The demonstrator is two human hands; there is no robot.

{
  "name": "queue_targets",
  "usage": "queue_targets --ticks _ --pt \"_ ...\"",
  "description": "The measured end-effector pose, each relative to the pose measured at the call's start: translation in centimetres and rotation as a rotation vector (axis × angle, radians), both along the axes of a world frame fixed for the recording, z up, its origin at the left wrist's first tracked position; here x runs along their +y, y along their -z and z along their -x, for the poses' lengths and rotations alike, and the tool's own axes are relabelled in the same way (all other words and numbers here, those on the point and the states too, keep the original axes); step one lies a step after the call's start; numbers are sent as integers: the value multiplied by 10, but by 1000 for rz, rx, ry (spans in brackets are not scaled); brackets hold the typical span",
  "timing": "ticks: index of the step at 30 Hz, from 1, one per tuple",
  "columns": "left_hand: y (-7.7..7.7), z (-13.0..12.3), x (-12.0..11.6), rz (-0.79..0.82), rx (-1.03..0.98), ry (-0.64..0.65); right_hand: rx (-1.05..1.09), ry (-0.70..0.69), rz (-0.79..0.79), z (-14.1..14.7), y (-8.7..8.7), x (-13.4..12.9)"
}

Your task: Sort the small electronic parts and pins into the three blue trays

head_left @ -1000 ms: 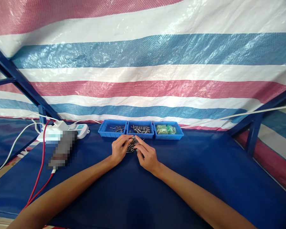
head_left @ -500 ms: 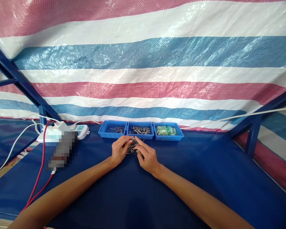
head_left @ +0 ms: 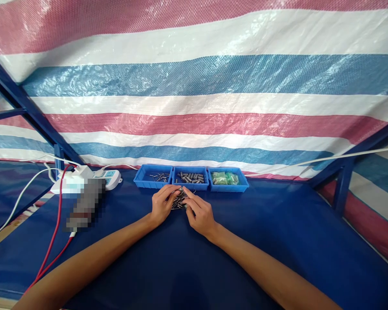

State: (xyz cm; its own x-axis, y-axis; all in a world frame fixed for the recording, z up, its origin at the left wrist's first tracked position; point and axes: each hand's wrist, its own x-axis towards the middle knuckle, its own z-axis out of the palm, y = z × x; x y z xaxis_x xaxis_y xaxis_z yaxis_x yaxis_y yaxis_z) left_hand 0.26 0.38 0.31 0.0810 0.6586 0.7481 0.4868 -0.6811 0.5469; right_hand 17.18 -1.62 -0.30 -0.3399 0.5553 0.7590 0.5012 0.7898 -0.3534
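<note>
Both my hands meet over a pile of thin dark metal pins (head_left: 178,201) on the blue tabletop. My left hand (head_left: 162,202) pinches something small at its fingertips, too small to make out. Opposite it, my right hand (head_left: 200,214) has its index fingertip against the same spot, its other fingers curled in, and what they hold is hidden. Just behind stand three blue trays: the left tray (head_left: 148,184) has a few thin pins, the middle tray (head_left: 191,187) short metal cylinders (head_left: 190,177), the right tray (head_left: 229,188) green and clear packets (head_left: 225,178).
At the left lie a white power strip (head_left: 112,178) with plugs, a blurred dark object (head_left: 86,204) and a red cable (head_left: 58,215). A striped sheet (head_left: 194,103) hangs behind the table (head_left: 278,232), between blue metal frame bars (head_left: 344,185).
The view has tilted slightly. My hands keep nearly the same pose, with only small movements of the fingertips over the pins.
</note>
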Motion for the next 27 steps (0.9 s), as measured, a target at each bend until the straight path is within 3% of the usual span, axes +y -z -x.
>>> queue_targets --ticks 27 --pt "0 -2 0 6 -2 -34 -8 3 20 0 -2 -1"
